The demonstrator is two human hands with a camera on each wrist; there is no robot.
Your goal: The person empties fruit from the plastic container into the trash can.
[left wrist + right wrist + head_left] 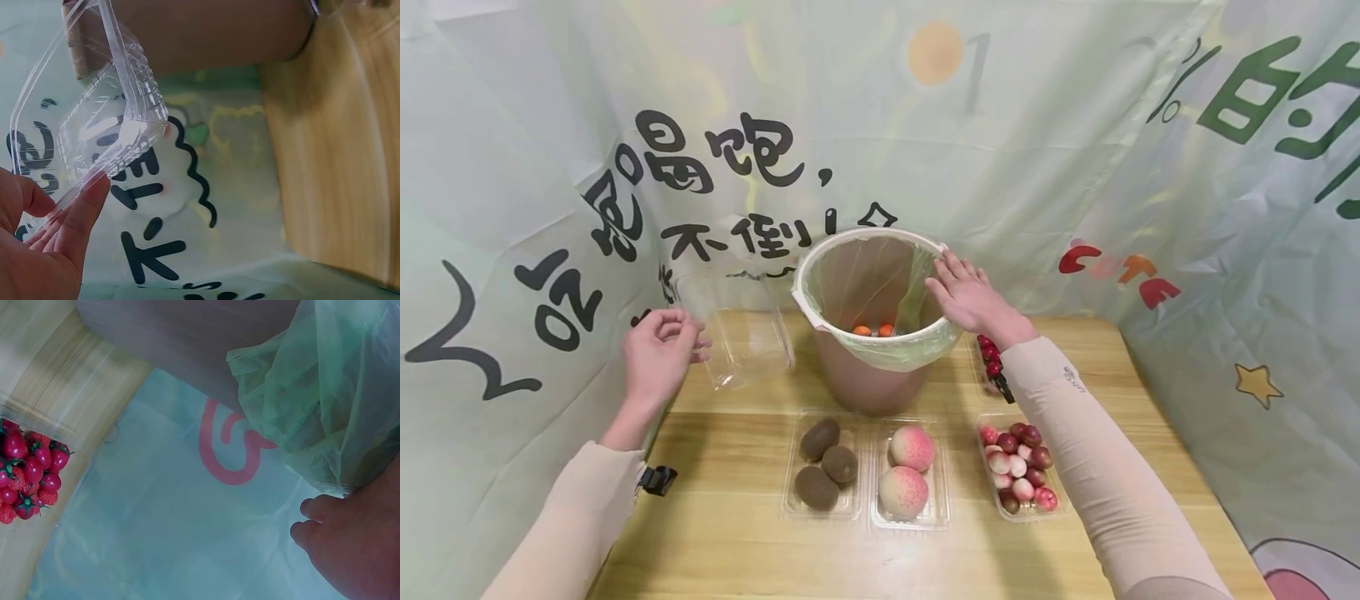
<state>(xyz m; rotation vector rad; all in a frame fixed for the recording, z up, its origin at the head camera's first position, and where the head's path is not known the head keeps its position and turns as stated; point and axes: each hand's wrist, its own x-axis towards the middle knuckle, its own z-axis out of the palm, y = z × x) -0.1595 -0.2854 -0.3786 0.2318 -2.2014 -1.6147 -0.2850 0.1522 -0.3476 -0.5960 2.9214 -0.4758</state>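
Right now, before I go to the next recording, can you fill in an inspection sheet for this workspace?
Surface: wood-grain table.
Job's things: clear plastic container, tilted, held at its edge; bin standing on the table with a green liner folded over its rim; two orange items inside.
Clutter: three brown fruits, two pink-and-white fruits and mixed small fruits in clear trays; red fruits behind, partly hidden by the right arm in the head view.
Left hand: pinches the container.
Right hand: at the bin's right rim, fingers straight.
Cables: nothing seen.
Surroundings: printed fabric backdrop with lettering and drawings.
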